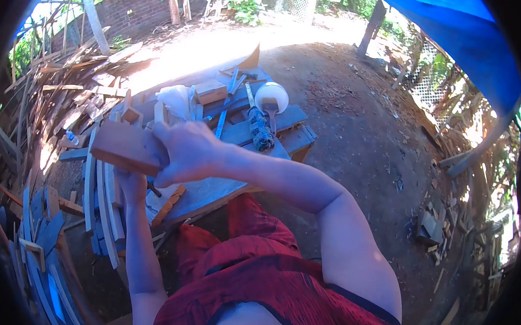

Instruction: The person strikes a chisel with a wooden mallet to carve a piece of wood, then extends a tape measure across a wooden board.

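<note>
A reddish-brown wooden block is held up over the left side of the workbench. My right hand grips its right end, fingers over the top and thumb below. Beneath the block is my left hand, its fingers mostly hidden behind the wood. On the bench beyond my hands lie a white plastic bag, another wooden block and a blue-grey ruler. A wide brush rests on a round white container, beside a dark, rough roller-like object.
Curved wooden strips stand at the bench's left side. Scrap wood piles lie farther left. A wooden post rises at the back, and a blue tarp hangs at the upper right. Wood scraps lie on the right.
</note>
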`<state>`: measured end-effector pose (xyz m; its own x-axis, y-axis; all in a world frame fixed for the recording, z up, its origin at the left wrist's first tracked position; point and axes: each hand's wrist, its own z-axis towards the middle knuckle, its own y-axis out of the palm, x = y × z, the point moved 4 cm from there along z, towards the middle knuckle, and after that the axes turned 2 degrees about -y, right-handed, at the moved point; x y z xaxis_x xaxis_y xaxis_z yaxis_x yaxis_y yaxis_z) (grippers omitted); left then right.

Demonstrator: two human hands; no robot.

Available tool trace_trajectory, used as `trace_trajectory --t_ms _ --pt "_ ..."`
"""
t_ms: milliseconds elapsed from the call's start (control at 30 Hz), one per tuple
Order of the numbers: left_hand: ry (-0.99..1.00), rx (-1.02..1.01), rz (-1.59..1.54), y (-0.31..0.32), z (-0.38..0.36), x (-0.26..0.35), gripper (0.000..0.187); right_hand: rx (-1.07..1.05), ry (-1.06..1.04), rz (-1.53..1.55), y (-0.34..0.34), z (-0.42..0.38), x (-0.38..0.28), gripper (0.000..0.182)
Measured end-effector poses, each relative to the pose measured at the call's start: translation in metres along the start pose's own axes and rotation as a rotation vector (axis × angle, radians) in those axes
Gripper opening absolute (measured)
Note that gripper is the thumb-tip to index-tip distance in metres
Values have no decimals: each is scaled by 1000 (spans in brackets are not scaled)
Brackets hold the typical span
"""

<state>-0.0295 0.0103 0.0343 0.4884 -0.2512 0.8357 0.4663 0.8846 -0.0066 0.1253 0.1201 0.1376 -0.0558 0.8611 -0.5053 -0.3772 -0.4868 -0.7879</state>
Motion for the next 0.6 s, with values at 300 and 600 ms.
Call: trace_trajectory --t_ms 300,600 --pt "-105 -66 -28 5 -8 10 14 -109 128 -38 -14 3 -7 74" --pt "-64 -31 3 7 -11 11 10 211 5 216 -21 -2 -7 79"
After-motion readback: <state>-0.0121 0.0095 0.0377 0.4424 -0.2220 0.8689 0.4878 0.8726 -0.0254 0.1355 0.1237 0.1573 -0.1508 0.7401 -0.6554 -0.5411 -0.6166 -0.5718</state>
